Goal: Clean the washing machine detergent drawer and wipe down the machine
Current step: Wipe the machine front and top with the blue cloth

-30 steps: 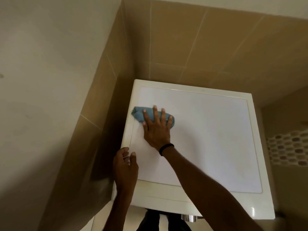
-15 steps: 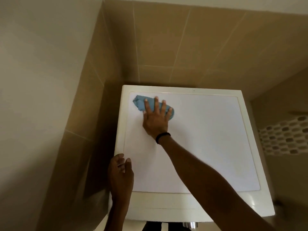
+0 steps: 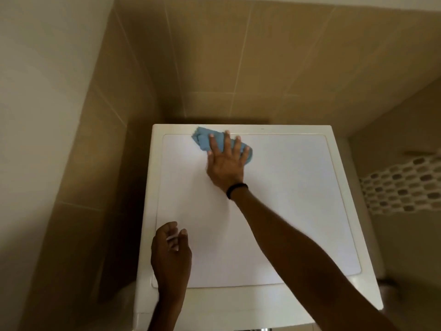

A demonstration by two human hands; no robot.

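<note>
**A:** where's the blue cloth (image 3: pixel 201 138) at?

**B:** it's flat under the right grip (image 3: pixel 225 163). Fingers are straight and spread, pressing it onto the washing machine top (image 3: pixel 298 199), not pinching. Long axis runs crossways under the fingers, roughly along the back edge. The bunched end pokes out left of them, pointing at the back-left corner.

**A:** left grip (image 3: pixel 170 256)?

**B:** loosely curled, holding nothing, nearer and left of the right grip.

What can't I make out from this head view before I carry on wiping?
Detergent drawer, machine front: head view, below the washing machine top, cut off by the bottom edge.
Part of the blue cloth: head view, under the right hand.
Whether the left hand touches the top: head view, its own back hides the contact.
Dark shape at right: head view, blurred.
</note>
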